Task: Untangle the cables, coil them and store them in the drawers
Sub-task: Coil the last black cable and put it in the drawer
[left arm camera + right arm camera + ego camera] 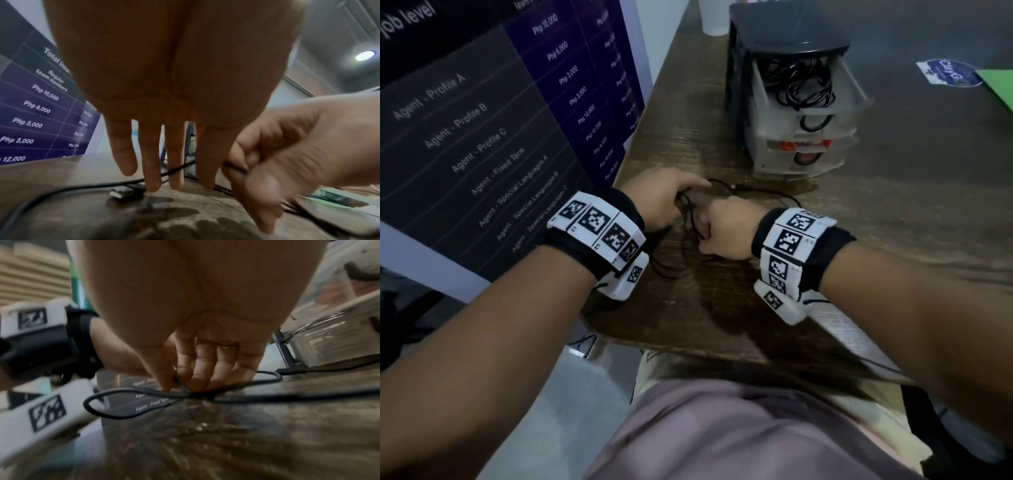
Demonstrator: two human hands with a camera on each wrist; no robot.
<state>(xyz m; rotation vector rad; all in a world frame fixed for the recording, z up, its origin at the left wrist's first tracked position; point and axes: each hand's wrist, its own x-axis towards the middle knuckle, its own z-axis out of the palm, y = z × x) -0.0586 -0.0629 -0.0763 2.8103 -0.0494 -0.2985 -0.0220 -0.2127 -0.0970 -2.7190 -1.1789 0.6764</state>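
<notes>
Right grip (722, 229) is pinching the limp, likely light cable (87, 403) (at its crossing); left grip (657, 202), straight-fingered, is pressing it.

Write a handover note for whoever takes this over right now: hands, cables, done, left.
Left hand: fingers straight, tips down on the table at the cable.
Right hand: pinches that cable.
The cable lies looped and crossed on the table, a USB plug by the left fingertips.
Done: top drawer of the drawer unit stands open with stored cables inside.
Left: untangle this cable, coil it, put it in a drawer.
</notes>
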